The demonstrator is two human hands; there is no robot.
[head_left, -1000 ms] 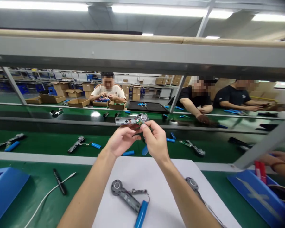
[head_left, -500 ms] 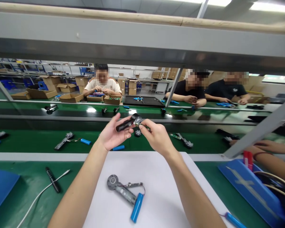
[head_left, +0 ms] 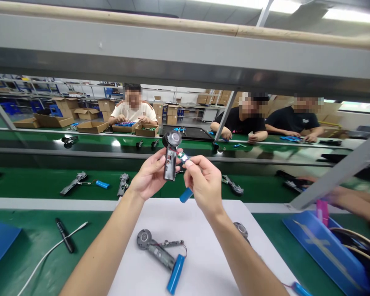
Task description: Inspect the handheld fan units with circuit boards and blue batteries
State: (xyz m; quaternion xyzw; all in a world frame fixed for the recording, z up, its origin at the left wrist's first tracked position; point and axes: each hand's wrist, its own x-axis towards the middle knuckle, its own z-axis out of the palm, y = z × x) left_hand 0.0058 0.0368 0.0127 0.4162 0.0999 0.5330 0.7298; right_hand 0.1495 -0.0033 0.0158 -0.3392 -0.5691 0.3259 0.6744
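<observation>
My left hand (head_left: 151, 174) is closed around the handle of a dark grey device housing (head_left: 170, 166), which stands upright with its round head on top. Between the thumb and fingers of my right hand (head_left: 205, 181) is a small green circuit board (head_left: 183, 156), close to the right side of the housing. A blue battery cell (head_left: 186, 195) shows just below my right fingers; whether it hangs from a wire, I cannot tell. Under my forearms, on a white sheet (head_left: 203, 255), lies a similar grey housing (head_left: 160, 255) wired to another blue cell (head_left: 175, 274).
A round-headed part (head_left: 241, 229) is half hidden by my right forearm. Similar housings (head_left: 74, 183) lie along the green belt ahead. A black pen (head_left: 64, 235) and white cable (head_left: 46, 255) are at left, a blue bin (head_left: 323, 250) at right. Co-workers sit opposite.
The housing has turned from lying sideways to upright, its inner side now facing me. My right hand has drawn slightly right and down with the board. Items on the belt have shifted left.
</observation>
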